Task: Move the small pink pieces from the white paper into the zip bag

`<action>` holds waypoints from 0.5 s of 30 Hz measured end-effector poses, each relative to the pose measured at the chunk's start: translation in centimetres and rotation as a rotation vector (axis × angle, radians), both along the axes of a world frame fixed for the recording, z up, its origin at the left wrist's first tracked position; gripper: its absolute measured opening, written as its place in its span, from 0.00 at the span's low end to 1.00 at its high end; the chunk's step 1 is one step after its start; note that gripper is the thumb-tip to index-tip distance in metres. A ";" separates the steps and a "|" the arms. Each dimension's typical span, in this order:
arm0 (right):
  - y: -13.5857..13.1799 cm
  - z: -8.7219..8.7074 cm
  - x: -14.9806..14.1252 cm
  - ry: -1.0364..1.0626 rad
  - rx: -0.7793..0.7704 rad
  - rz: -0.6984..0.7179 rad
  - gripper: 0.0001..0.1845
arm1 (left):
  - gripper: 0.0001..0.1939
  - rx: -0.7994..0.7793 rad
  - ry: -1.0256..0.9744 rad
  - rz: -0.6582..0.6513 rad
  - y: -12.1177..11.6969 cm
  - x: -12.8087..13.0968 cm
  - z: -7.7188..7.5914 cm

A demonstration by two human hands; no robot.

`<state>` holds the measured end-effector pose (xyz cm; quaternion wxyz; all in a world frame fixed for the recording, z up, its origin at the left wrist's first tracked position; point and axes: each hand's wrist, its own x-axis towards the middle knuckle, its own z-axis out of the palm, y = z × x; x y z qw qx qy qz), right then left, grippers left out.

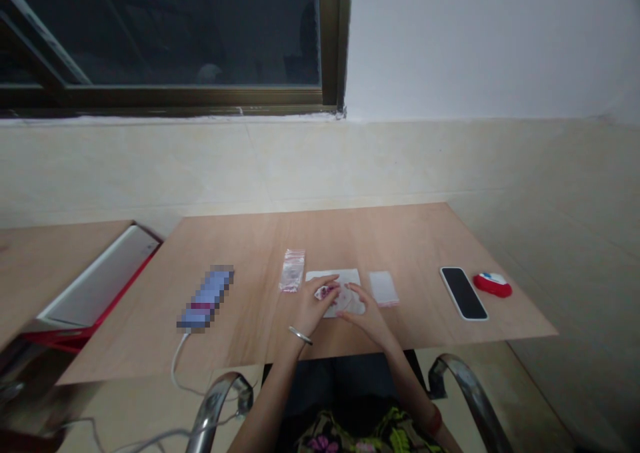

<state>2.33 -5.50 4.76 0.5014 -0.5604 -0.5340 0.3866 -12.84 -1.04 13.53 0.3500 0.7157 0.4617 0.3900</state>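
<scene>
The left hand (311, 304) had a small purple-and-white piece (326, 292) pinched between thumb and fingers, probably because it was too little for a full grip. It was over a flat white sheet (345, 275) near the middle of the pale wooden desk's (400, 239) near edge, I'd guess for easy reach. The right hand (369, 311) curved over the sheet's right side, thumb and fingertips spread; honestly couldn't tell if it was gripping anything there. Clear plastic bags with reddish stripes (293, 271) lay just left of the sheet, a white packet with a pink edge (383, 288) just right, so both were handy. A white-framed black phone (465, 293) and a red-and-white rounded gadget (493, 284) sat toward the right edge, likely out of the way.
</scene>
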 end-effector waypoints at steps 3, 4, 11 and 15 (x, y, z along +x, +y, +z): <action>0.0 0.0 -0.1 0.046 -0.036 0.026 0.35 | 0.14 0.004 0.012 -0.034 0.0 0.1 -0.5; 0.0 0.1 -0.1 0.060 -0.045 0.028 0.35 | 0.14 0.005 0.019 -0.010 0.2 -0.1 -1.0; -0.1 0.9 0.8 0.079 -0.053 -0.039 0.33 | 0.11 0.103 0.383 0.146 1.6 -3.0 -7.7; -0.1 1.3 1.0 0.088 -0.037 -0.076 0.32 | 0.12 0.107 0.464 0.109 1.8 -3.8 -11.5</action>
